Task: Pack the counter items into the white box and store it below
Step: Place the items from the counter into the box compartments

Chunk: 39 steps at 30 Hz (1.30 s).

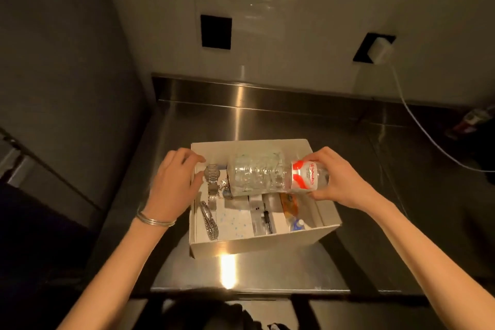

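White box (pixel 257 245) of plain cardboard sits open-topped on the brushed steel counter (pixel 267 273), long axis left to right. Inside lie metal link watch bands (pixel 211 220) and a pen (pixel 266 218). Over its far half the right hand (pixel 340 179) grips a clear ribbed bottle (pixel 262 175) by the neck end — level, base pointing left. The left hand (pixel 174 185) curls at the left rim — pinching or only touching, I cannot tell.
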Tool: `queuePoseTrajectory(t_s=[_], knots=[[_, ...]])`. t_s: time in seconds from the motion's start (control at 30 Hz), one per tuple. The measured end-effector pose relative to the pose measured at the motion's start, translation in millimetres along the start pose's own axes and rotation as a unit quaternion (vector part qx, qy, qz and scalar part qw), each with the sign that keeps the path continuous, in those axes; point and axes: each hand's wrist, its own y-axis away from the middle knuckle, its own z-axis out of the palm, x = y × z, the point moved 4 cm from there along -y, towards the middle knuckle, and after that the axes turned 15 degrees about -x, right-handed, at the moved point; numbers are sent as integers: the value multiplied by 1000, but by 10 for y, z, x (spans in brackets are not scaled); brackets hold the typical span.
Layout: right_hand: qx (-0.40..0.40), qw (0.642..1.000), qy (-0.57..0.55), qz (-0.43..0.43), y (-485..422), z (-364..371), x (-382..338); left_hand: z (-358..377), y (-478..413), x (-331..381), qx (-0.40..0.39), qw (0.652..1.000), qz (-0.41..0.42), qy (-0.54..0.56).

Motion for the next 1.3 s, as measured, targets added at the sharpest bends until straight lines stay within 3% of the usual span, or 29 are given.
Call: queuePoseTrajectory(t_s=[0.23, 0.53, 0.93, 1.03, 1.17, 1.23, 1.3], knots=[[-57, 996, 52, -42, -212, 325, -144, 286, 1012, 406, -76, 994, 67, -35], [-132, 989, 35, -48, -387, 742, -160, 489, 1081, 499, 26, 998, 33, -37], [-223, 973, 44, -52, -369, 1005, 63, 531, 1023, 429, 10, 999, 42, -26], [-186, 981, 24, -43, -323, 960, 61, 510, 1002, 443, -4, 998, 50, -35], [-61, 993, -86, -52, 10, 732, -53, 547, 953, 515, -27, 995, 73, -58], [-63, 991, -105, -53, 274, 755, -104, 613, 937, 579, -39, 995, 83, -50], [-78, 994, -58, -46, 479, 886, -106, 668, 930, 651, -41, 994, 91, -50]])
